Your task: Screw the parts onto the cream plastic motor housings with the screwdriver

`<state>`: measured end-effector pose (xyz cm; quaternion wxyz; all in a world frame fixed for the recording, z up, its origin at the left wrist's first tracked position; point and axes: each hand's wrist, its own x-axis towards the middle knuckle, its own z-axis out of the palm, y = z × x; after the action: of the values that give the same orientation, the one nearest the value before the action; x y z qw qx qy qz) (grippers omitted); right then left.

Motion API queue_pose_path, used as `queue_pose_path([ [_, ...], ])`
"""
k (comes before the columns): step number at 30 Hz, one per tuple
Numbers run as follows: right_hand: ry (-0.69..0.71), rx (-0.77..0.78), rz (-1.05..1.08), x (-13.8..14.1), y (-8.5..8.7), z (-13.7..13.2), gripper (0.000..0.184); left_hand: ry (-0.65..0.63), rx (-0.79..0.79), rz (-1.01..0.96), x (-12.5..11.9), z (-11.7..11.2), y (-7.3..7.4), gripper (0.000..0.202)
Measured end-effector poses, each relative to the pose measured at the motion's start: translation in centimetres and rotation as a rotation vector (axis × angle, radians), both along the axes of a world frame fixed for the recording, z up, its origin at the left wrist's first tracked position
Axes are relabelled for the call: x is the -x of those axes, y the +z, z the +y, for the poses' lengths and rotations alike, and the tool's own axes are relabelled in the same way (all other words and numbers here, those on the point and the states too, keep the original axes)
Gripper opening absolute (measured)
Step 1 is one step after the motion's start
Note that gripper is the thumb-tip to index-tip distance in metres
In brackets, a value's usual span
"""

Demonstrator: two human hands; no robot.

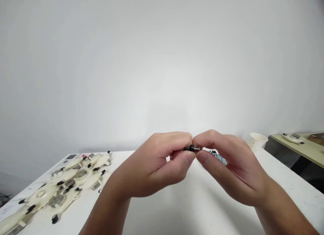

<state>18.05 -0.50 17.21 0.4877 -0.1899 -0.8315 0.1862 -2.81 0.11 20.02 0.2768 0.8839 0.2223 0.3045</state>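
Observation:
My left hand (pixel 162 167) is closed, with a small black fitting (pixel 189 148) pinched between its thumb and index finger. A short metal screw (pixel 196 149) sticks out of the fitting's right end. Thumb and index finger of my right hand (pixel 234 166) meet around the screw's outer end, and the fingertips of both hands nearly touch. Both hands are raised above the white table (pixel 162 211). Part of the fitting is hidden by the left fingers.
Several cream plastic housings (pixel 42 194) with black knobs lie heaped on the left of the table. Behind my right hand is a pile of small shiny screws (pixel 219 157). A pale cup (pixel 258 139) stands at the back right, near a yellowish shelf (pixel 310 152) holding another housing (pixel 293 138).

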Motion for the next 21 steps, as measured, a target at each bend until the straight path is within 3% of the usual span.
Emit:
queue_pose_path([
  [10, -0.04, -0.042, -0.076, -0.43, -0.01, -0.21, 0.013, 0.011, -0.06, 0.069, 0.17, 0.02, 0.37, 0.022],
  [21, 0.071, 0.067, -0.05, -0.13, 0.07, 0.23, 0.021, 0.062, -0.138, 0.067, 0.28, 0.17, 0.08, 0.024],
])
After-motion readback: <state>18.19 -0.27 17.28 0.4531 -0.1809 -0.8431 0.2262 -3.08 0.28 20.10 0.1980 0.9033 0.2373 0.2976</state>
